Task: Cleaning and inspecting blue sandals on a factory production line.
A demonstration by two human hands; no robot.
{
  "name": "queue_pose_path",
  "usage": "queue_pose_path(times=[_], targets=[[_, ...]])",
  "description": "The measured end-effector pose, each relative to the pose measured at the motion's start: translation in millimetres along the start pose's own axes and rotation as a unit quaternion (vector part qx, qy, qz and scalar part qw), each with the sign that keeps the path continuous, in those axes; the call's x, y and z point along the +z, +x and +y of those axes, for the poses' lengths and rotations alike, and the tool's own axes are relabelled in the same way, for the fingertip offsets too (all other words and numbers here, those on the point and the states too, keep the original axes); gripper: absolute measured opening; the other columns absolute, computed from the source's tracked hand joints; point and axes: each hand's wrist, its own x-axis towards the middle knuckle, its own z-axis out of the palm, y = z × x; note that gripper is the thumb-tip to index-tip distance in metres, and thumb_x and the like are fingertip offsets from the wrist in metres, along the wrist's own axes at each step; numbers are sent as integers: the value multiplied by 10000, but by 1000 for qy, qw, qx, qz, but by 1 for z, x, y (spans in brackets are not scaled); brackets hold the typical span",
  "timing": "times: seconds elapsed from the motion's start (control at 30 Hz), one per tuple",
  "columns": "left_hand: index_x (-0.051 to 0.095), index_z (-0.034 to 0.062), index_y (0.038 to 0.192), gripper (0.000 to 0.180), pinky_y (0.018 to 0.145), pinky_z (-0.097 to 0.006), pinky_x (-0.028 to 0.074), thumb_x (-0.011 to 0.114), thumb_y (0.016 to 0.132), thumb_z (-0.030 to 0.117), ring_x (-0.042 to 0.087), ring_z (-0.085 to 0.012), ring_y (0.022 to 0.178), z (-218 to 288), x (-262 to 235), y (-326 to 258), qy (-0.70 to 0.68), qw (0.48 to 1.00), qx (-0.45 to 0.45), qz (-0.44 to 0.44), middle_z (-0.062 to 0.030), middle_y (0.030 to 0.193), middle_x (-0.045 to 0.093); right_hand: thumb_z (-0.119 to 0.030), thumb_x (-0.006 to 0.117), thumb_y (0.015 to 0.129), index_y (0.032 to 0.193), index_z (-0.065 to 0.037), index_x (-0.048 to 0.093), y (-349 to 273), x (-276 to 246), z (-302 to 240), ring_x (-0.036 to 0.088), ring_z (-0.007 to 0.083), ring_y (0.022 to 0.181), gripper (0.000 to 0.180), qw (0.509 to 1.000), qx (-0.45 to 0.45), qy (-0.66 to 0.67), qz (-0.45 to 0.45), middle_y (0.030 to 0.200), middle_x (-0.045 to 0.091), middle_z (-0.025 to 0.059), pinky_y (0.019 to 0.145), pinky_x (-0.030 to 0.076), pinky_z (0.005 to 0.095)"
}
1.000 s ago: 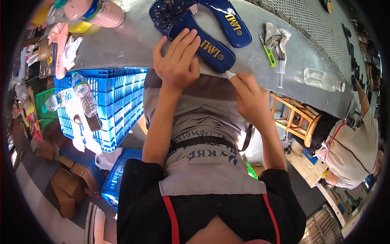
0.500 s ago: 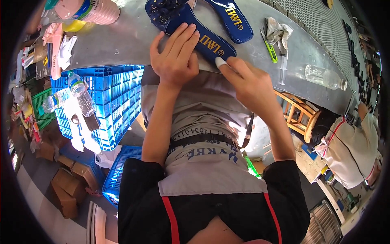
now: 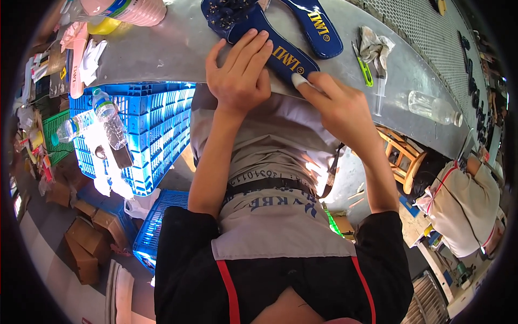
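A dark blue slide sandal [image 3: 286,58] with gold print on its insole and a beaded flower on its strap lies near the table's close edge. My left hand [image 3: 237,81] rests on it, fingers stretched across the insole behind the strap. At the heel end, my right hand [image 3: 340,100] has its fingers curled, and a white-covered digit presses the heel's edge. The underside of that grip is hidden. Just beyond, the matching blue sandal [image 3: 318,29] lies with its heel toward me, touched by neither hand.
Right of the sandals on the metal table [image 3: 162,54] lie a green cutter knife [image 3: 366,73], a crumpled rag [image 3: 376,46], a syringe [image 3: 380,97] and a clear bottle [image 3: 434,108]. A large pink-filled bottle [image 3: 137,12] stands far left. Blue crates [image 3: 162,124] rise below the table, left.
The sandals, table and both hands appear slightly farther right and lower in the picture, as the whole view has shifted. Both hands keep nearly the same places on the sandal.
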Motion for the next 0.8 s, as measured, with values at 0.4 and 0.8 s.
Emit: queue_pose_path(times=[0.4,0.8], targets=[[793,136,1052,348,1088,-447,404,600,770,72,722,-130,1158,-2,1,1,-1,1000,4,5,18,1178,782,9,692,752,1168,-109,736,12,-2,-5,713,214,853,435,1000,1,5,-31,1084,643,28,649,580,346],[790,139,1055,351,1099,-447,396,593,774,66,716,-135,1174,4,-6,-3,0,1000,-6,-12,10,1197,776,6,675,786,1173,-100,724,-2,-4,-13,716,228,872,404,999,34,9,-30,1060,630,37,654,583,358]])
